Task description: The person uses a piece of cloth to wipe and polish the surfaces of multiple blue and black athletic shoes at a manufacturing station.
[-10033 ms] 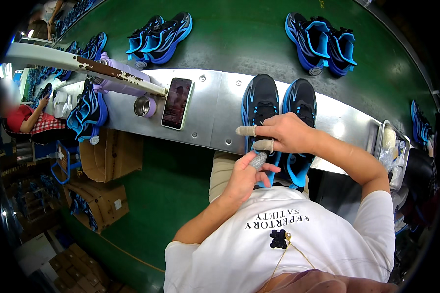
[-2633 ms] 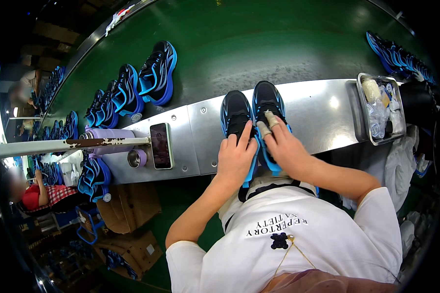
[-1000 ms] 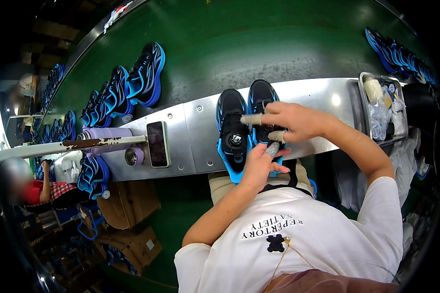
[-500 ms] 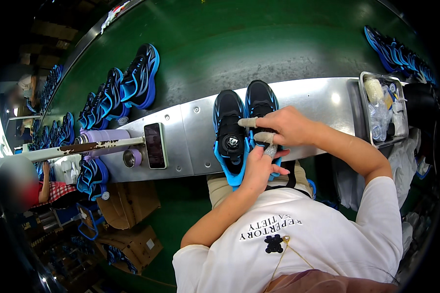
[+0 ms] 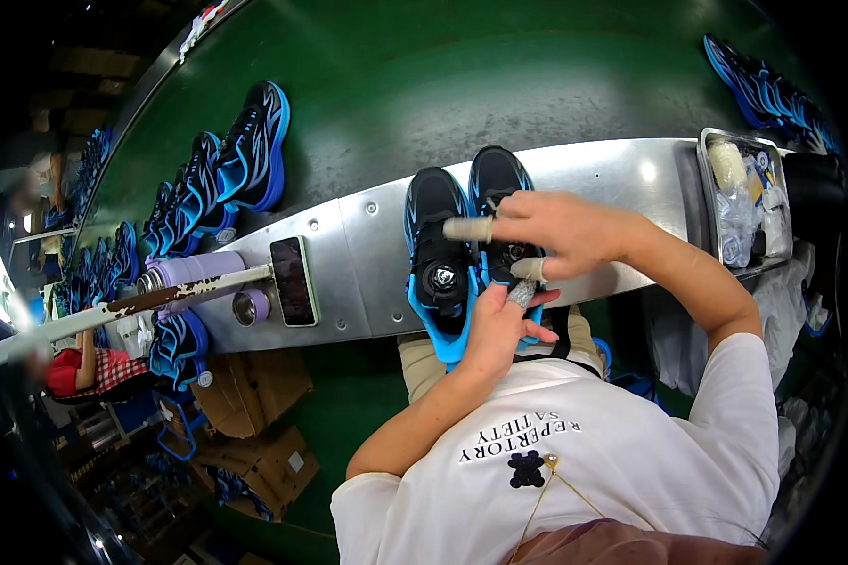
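Two black sneakers with blue trim stand side by side on the steel ledge, toes pointing away from me. The left sneaker (image 5: 435,212) has a round dial on its tongue. My left hand (image 5: 496,330) is closed at the heel end of the right sneaker (image 5: 499,169), a grey cover on one finger. Above that sneaker's middle, my right hand (image 5: 570,231) has its thumb and index finger apart, both in beige finger covers. Its index tip is blurred and reaches toward the left sneaker's tongue. My hands hide most of the right sneaker's rear.
On the ledge (image 5: 349,273) to the left lie a phone (image 5: 294,281), a lilac bottle (image 5: 198,268) and its cup, under a worn metal bar (image 5: 160,299). More sneakers (image 5: 254,151) line the green belt (image 5: 396,75). A metal tray (image 5: 746,198) of small parts stands right.
My right hand has lifted slightly, its index finger now blurred, and a dial on the right sneaker shows beneath it. My left hand stays at the heel end.
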A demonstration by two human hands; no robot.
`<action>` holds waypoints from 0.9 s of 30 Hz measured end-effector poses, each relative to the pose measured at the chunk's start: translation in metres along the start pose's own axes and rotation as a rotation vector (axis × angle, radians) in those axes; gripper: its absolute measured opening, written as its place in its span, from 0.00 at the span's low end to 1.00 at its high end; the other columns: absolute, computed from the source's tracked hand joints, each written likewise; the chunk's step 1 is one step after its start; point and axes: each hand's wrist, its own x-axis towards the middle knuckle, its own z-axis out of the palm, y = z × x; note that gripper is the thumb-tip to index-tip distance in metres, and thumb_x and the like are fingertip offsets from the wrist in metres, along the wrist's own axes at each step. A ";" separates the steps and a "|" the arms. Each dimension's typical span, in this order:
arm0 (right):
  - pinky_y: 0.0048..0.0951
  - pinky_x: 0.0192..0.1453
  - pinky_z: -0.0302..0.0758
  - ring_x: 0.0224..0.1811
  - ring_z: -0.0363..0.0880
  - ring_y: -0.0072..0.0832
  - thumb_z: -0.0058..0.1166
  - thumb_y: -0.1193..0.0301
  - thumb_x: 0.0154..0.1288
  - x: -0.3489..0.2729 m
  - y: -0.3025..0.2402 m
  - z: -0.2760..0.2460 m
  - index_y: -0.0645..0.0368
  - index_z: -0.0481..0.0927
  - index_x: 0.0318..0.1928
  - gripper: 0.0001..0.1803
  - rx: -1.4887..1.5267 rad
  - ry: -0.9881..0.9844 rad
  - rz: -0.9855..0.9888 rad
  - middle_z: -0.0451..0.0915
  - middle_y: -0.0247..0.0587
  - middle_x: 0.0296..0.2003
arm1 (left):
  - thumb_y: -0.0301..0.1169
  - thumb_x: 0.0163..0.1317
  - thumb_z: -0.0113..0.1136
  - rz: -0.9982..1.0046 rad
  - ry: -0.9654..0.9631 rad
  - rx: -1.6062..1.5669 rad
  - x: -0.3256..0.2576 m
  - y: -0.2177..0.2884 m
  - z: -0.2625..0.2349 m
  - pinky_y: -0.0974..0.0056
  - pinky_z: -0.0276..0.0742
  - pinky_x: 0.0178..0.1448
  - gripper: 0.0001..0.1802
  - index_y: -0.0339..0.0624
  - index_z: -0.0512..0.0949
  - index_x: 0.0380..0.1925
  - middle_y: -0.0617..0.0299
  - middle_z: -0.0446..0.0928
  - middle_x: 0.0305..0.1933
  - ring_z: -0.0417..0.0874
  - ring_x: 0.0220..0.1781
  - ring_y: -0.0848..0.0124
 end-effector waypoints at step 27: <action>0.37 0.40 0.69 0.35 0.70 0.38 0.58 0.65 0.58 0.000 0.008 -0.003 0.38 0.64 0.71 0.38 0.009 -0.107 -0.074 0.68 0.42 0.30 | 0.21 0.67 0.36 -0.019 -0.019 -0.080 -0.016 0.003 -0.003 0.60 0.84 0.48 0.17 0.29 0.68 0.54 0.50 0.72 0.57 0.79 0.59 0.56</action>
